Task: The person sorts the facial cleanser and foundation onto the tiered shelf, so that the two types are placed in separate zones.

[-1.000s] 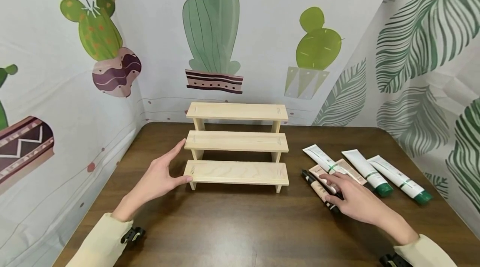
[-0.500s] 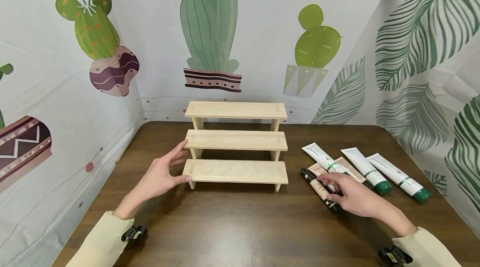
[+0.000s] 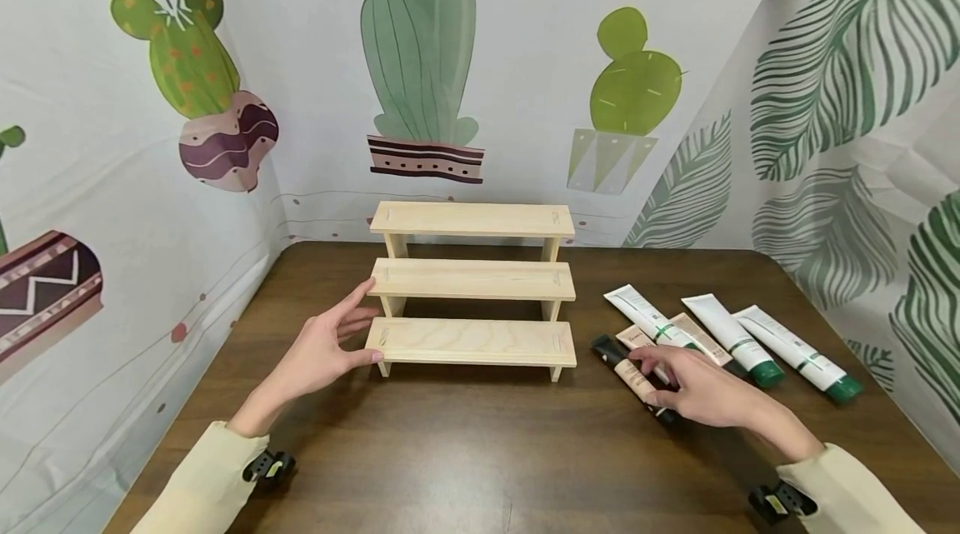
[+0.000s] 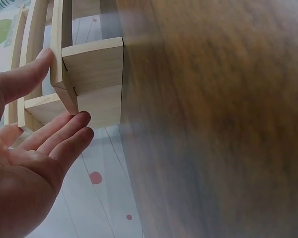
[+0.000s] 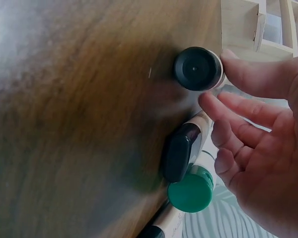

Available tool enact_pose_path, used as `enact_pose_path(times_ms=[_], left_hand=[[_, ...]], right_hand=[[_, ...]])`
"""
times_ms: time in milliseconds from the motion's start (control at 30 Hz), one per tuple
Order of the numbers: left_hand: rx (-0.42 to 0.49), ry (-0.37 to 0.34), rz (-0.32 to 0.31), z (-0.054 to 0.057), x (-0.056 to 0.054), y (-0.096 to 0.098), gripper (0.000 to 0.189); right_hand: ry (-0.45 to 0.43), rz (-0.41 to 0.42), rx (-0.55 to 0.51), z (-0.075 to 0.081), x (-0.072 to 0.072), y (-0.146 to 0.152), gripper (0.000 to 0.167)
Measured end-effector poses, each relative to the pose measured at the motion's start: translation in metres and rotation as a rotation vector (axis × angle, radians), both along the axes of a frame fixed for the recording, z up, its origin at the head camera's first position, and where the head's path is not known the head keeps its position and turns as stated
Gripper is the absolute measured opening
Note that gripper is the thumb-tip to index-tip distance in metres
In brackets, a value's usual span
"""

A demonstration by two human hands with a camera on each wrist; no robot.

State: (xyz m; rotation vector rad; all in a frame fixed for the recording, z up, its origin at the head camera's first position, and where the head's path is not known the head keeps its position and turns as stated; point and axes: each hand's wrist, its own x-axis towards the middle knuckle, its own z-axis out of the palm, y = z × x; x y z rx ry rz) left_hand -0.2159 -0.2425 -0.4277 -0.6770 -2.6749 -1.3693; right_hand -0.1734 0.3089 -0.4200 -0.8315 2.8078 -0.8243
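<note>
A pale three-step wooden display stand (image 3: 472, 340) sits mid-table. My left hand (image 3: 318, 355) is at its left end, fingers extended: the thumb touches the lowest step's front corner, and the index fingertip meets the middle step's edge. In the left wrist view the other fingers (image 4: 69, 144) lie at the lowest step's end. On the right, my right hand (image 3: 708, 388) pinches a beige-and-black cosmetic tube (image 3: 634, 381) between thumb and index finger. Its round black end (image 5: 194, 68) faces the right wrist camera. The remaining right fingers are loosely bent and hold nothing.
Around the right hand lie white tubes with green caps, one at the left (image 3: 643, 311), one in the middle (image 3: 723, 330) and one farthest right (image 3: 787, 346). Beige tubes, one of them (image 3: 705, 338) under the left white tube, lie among them. A cactus-print cloth (image 3: 525, 101) hangs behind the table (image 3: 465, 451).
The right thumb and index finger have closed on the beige-and-black tube, and its far end has shifted slightly left, away from the other tubes. The left hand stays at the stand.
</note>
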Motion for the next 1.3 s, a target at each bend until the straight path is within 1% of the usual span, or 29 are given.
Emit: enact_pose_path(times_ms=[167,400,567,700,833,1067,1300], left_hand=[[0.005,-0.002,-0.003,0.000,-0.001,0.000,0.110],[0.007,-0.002,-0.006,-0.001,-0.001,0.000,0.110],[0.009,-0.006,-0.010,-0.001,0.000,0.000,0.110],[0.009,-0.008,-0.006,-0.002,-0.001,0.000,0.110],[0.015,-0.009,-0.005,-0.002,-0.002,0.000,0.110],[0.022,-0.021,-0.013,-0.002,-0.003,0.000,0.110],[0.024,-0.044,-0.026,0.000,0.000,-0.001,0.113]], right_hand=[[-0.031,0.038,-0.004,-0.001,-0.003,0.001,0.049],[-0.140,0.068,-0.041,-0.003,-0.010,0.004,0.043],[-0.198,0.112,-0.070,-0.004,-0.015,0.006,0.039],[-0.211,0.138,-0.083,-0.002,-0.018,0.006,0.038],[-0.210,0.145,-0.079,0.000,-0.019,0.005,0.039],[-0.187,0.133,-0.032,0.004,-0.019,-0.001,0.041],[-0.191,0.117,0.035,0.005,-0.020,-0.005,0.034]])
